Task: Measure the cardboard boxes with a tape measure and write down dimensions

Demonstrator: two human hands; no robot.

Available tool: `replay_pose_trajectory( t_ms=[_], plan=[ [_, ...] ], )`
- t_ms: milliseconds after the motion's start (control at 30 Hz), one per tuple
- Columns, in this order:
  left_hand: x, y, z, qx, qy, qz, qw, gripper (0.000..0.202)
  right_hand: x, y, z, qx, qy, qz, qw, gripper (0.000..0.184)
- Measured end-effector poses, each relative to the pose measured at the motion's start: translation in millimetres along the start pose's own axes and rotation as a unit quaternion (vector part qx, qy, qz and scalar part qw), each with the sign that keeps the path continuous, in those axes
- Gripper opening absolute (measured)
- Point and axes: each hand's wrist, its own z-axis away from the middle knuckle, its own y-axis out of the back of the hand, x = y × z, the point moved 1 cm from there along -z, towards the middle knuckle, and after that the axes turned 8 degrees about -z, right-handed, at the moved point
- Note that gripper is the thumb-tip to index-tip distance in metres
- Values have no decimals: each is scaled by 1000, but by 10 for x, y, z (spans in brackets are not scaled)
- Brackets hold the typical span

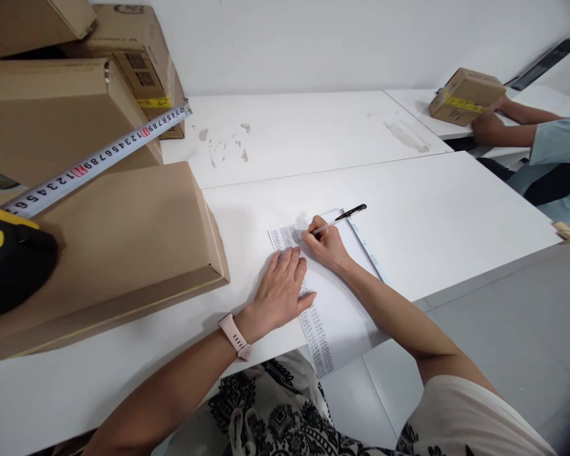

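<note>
A pen [344,214] with a black cap on its upper end is gripped by my right hand [327,244], its tip at the paper. The sheet of paper [330,297] bears columns of small writing on its left side and is blank further right. Flat across those columns lies my left hand [282,285], fingers stretched out, with nothing held in it. Part of the writing is hidden under that hand. The lower end of the sheet hangs past the table's front edge.
A large cardboard box [123,234] stands on the left, with a yellow-black tape measure [14,259] extended over it. More boxes [42,107] are stacked behind. Far right, a co-worker's hands [491,126] touch a small taped box [466,96]. The white table [456,221] meets a wall.
</note>
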Motion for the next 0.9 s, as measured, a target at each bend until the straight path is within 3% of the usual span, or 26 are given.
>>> replay_pose_trajectory(
  t_ms=[900],
  plan=[
    [15,32,-10,-18,8,8,1000,65,8,7,3,6,4,-3,1000,22]
  ],
)
